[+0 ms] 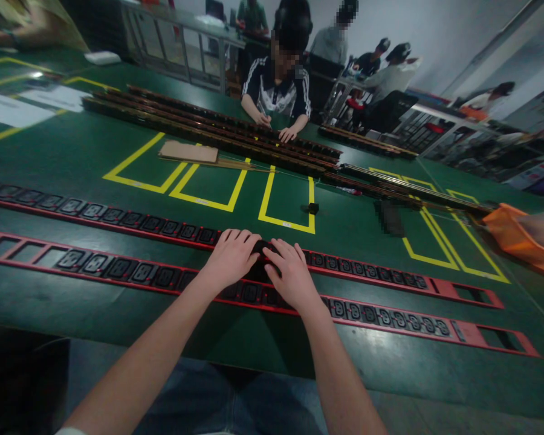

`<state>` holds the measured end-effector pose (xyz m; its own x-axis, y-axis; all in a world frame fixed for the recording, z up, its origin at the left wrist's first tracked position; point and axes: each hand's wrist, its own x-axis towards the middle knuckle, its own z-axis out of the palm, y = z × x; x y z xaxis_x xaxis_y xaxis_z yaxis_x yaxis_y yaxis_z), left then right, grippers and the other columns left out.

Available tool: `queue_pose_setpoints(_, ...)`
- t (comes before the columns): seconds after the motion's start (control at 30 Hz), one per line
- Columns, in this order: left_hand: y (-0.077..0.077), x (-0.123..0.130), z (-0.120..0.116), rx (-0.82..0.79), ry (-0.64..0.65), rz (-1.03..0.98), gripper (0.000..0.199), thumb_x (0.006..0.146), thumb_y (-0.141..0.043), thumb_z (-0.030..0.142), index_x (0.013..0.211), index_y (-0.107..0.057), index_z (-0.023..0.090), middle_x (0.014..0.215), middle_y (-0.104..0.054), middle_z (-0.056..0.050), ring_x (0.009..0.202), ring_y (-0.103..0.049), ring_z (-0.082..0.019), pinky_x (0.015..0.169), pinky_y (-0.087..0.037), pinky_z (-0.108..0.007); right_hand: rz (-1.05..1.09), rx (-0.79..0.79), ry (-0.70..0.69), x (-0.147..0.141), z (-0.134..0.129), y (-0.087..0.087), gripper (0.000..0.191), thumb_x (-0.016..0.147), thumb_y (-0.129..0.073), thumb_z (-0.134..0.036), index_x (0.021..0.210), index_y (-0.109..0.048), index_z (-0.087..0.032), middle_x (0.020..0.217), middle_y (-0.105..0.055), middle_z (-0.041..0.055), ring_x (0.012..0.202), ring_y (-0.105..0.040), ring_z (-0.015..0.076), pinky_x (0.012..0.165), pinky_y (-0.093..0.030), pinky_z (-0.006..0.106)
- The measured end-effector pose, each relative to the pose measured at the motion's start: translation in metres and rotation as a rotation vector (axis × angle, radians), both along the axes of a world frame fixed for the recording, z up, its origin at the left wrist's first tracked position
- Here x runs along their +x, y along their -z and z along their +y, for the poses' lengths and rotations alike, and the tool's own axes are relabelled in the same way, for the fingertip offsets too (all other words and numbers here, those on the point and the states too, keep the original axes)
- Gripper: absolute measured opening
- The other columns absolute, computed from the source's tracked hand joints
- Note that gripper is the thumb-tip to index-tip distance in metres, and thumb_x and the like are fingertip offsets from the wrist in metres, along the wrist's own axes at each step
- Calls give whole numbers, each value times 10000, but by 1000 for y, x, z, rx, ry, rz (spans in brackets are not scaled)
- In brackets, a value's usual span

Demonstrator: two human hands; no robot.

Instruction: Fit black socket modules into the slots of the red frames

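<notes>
Two long red strips lie side by side across the green table, both fitted with rows of black power sockets. My left hand (231, 260) is on the middle of the farther red socket strip (442, 289), its fingers bent over the far edge. Close beside it, my right hand (291, 266) grips the same strip with curled fingers. A dark piece (263, 249) shows between my thumbs and index fingers; its shape is mostly hidden. The nearer red socket strip (469, 331) runs under my wrists, with several open slots at its left end.
Long dark rails (199, 128) lie across the table beyond, where a co-worker's hands (288, 134) rest. Nearer are a cardboard piece (190, 152), a small black part (314, 208) and yellow tape outlines (204, 202). An orange bin (519, 238) stands at the right.
</notes>
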<state>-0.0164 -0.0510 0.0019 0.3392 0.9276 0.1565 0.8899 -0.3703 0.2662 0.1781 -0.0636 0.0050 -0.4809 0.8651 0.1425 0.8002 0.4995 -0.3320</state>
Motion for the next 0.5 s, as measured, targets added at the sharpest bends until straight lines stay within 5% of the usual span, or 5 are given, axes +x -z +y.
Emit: queue_pose_setpoints(0.5,1,0,-1,8,-4,4,338,981,-469,315,1294,-556,220,1247,-639,-93,1173,-555,-277,1054,-377,-466,20,-4,8,0,1,1,381,978,-539,-252,1349,-625,-254,1502,-530,63,1421,-444,247,1219,-267,562)
